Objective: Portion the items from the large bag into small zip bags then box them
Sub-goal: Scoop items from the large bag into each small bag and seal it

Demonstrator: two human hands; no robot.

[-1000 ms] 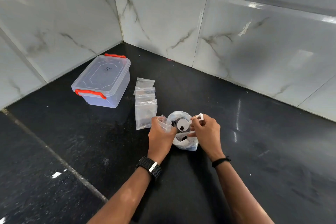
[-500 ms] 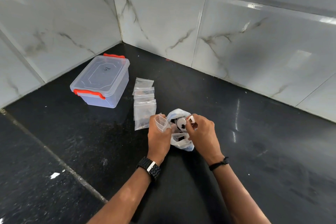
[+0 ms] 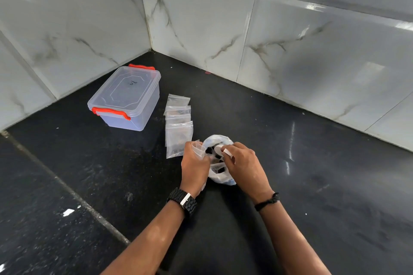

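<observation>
Two hands meet over a large bag (image 3: 220, 177) on a black counter (image 3: 312, 185). Left hand (image 3: 194, 164) pinches a small zip bag (image 3: 199, 148) open beside it; right hand (image 3: 242, 163) pinches a white item (image 3: 228, 152), likely to drop in. Filled bags (image 3: 178, 127) lie near a closed box (image 3: 125, 100).

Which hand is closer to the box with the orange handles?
The left hand. It holds a small zip bag on the side toward the box, though well apart from it. The right hand is farther away, beyond the large bag.
</observation>
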